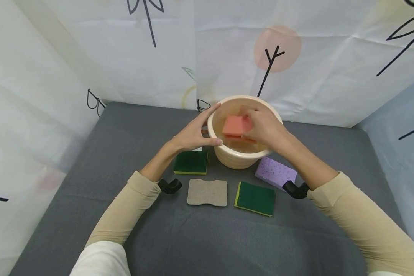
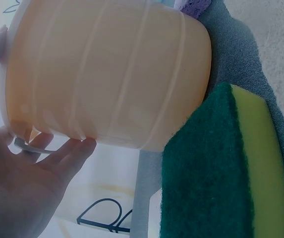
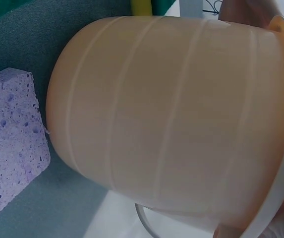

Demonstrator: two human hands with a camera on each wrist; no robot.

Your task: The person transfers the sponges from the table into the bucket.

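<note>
A cream ribbed bucket (image 1: pixel 239 159) stands at the back of the cloth, its side filling much of both wrist views. My left hand (image 1: pixel 195 132) holds its left side, thumb over the near rim and fingertips against the outer wall in the left wrist view. Inside the bucket, my right hand (image 1: pixel 263 126) grips a coral-coloured sponge (image 1: pixel 235 125) between thumb and fingers. Another flat coral piece (image 1: pixel 240 139) shows just below that sponge. The bucket wall hides the right hand's fingers from the right wrist view.
A green-and-yellow scouring sponge (image 1: pixel 191 161) lies left of the bucket, partly over something white. In front are a beige notched sponge (image 1: pixel 207 192) and another green-and-yellow sponge (image 1: pixel 255 198). A purple speckled sponge (image 1: pixel 275 172) lies close to the bucket's right. Patterned white cloth (image 1: pixel 227 61) hangs behind.
</note>
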